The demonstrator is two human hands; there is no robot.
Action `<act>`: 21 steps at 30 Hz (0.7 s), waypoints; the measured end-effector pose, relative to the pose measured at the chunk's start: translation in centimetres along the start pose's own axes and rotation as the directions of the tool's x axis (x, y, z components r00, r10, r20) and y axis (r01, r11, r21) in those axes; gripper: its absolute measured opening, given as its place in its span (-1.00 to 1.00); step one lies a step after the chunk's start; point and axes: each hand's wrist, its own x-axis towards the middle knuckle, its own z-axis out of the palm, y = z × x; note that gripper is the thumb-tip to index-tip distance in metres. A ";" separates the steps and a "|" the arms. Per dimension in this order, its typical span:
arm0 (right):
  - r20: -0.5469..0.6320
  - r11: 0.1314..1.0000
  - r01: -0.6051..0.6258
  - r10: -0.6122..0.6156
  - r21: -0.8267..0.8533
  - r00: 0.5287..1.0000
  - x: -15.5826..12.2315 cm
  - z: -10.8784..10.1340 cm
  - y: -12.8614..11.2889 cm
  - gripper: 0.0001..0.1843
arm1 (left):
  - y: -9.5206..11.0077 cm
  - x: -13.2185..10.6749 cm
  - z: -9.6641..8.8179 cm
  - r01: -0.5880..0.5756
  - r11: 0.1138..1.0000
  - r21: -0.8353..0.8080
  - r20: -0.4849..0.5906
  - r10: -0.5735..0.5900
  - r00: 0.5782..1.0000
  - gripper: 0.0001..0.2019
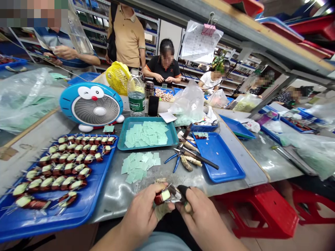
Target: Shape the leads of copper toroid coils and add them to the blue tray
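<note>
My left hand (142, 218) is closed around a small copper-wound coil (162, 197) with a pale core, held just above the table's front edge. My right hand (200, 212) is closed on a tool (180, 193) with a dark handle, its metal tip touching the coil. On the left, a blue tray (86, 205) carries rows of several similar coils (62, 164). A loose pile of pale green paper squares (138, 167) lies on the grey table just beyond my hands.
A teal tray (121, 143) holds more green squares. Pliers and hand tools (185, 157) lie beside a blue tray (222, 164) at right. A blue cartoon desk fan (91, 106), water bottle (136, 94) and plastic bags stand behind. Several people work across the table. Red stools (261, 209) sit lower right.
</note>
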 end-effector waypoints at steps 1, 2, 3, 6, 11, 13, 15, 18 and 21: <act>0.004 1.000 0.003 -0.003 -0.013 1.000 0.1 -0.3 0.0 -0.93 | 0.0 0.1 -0.1 -0.005 1.000 0.009 0.005 0.005 1.000 -0.65; 0.009 1.000 0.006 -0.006 -0.025 1.000 0.2 -0.5 0.1 -0.95 | 0.1 0.2 -0.1 -0.006 1.000 0.017 0.010 0.006 1.000 -0.65; 0.015 0.999 0.011 -0.010 -0.036 1.000 0.3 -0.9 0.1 -0.95 | 0.2 0.3 -0.2 -0.006 1.000 0.021 0.018 0.006 1.000 -0.66; 0.049 0.998 0.027 -0.025 -0.056 0.999 0.5 -1.7 0.3 -0.92 | 0.5 0.6 -0.6 0.004 1.000 0.000 0.050 -0.004 0.999 -0.67; 0.124 0.992 -0.024 0.039 -0.120 0.992 0.5 -1.6 0.5 -0.89 | 1.2 0.8 -0.7 0.019 1.000 -0.022 0.063 -0.017 0.998 -0.71; 0.149 0.970 -0.072 0.109 -0.232 0.983 0.9 -1.4 0.7 -0.86 | 1.6 0.7 -0.4 0.063 0.998 -0.011 0.068 -0.062 0.996 -0.75; 0.156 0.937 -0.089 0.148 -0.337 0.977 1.5 -1.5 0.9 -0.80 | 1.9 0.7 -0.1 0.116 0.993 0.011 0.077 -0.117 0.990 -0.79; 0.215 0.930 -0.048 0.134 -0.364 0.967 2.5 -2.5 1.0 -0.78 | 1.8 0.6 0.0 0.130 0.990 0.050 0.108 -0.135 0.985 -0.81; 0.328 0.945 0.035 0.078 -0.325 0.941 2.9 -4.2 1.0 -0.87 | 1.3 0.7 -0.8 0.115 0.993 0.018 0.224 -0.116 0.968 -0.80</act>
